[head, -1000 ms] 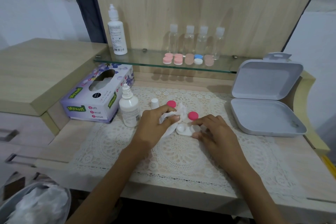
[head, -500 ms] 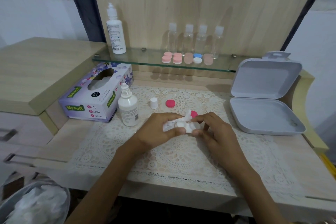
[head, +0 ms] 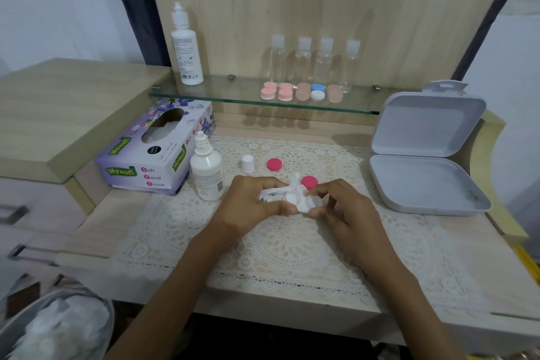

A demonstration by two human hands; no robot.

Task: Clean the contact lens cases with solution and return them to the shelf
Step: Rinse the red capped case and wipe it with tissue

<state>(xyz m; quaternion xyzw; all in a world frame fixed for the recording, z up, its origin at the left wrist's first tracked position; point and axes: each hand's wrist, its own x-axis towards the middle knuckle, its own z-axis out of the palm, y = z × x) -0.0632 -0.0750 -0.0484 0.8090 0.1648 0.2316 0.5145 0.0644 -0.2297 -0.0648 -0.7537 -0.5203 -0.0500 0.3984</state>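
Lens case (head: 305, 202), lifted off the table (head: 122, 215) since a second ago: right grip (head: 347, 213) pinching one end, left grip (head: 251, 204) holding tissue (head: 270, 194) against it; wiping under way.

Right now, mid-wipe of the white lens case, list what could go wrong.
The small white plastic solution bottle stands uncapped beside the left hand, which grips the crumpled white tissue; a wrist nudge could tip and spill it. The near round pink lid lies just behind the right hand holding the white plastic lens case and might get flicked off the cream lace mat.
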